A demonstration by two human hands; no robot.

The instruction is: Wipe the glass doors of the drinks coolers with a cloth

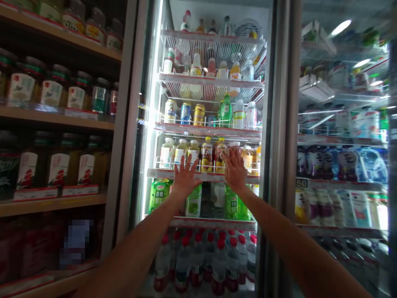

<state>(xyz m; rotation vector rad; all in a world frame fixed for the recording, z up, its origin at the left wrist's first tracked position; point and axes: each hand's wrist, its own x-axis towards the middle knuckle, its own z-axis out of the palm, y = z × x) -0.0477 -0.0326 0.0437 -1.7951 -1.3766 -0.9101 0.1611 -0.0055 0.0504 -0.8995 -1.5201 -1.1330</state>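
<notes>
Both my arms reach into an open drinks fridge [155,82]. My left hand [185,176] is open with fingers spread, raised in front of the wire shelf [161,173] that carries yellow and pale drink bottles [181,152]. My right hand [235,169] reaches to the same shelf, its fingers lying over the top of a bottle [246,157] there; whether it grips the bottle is not clear. Just below my hands stand green bottles [159,194].
Red-capped water bottles [198,260] fill the lowest shelf. Cans [186,114] and bottles stand on the upper shelves. Wooden shelves with jars [56,93] are on the left. A closed glass fridge door [341,165] with more drinks is on the right.
</notes>
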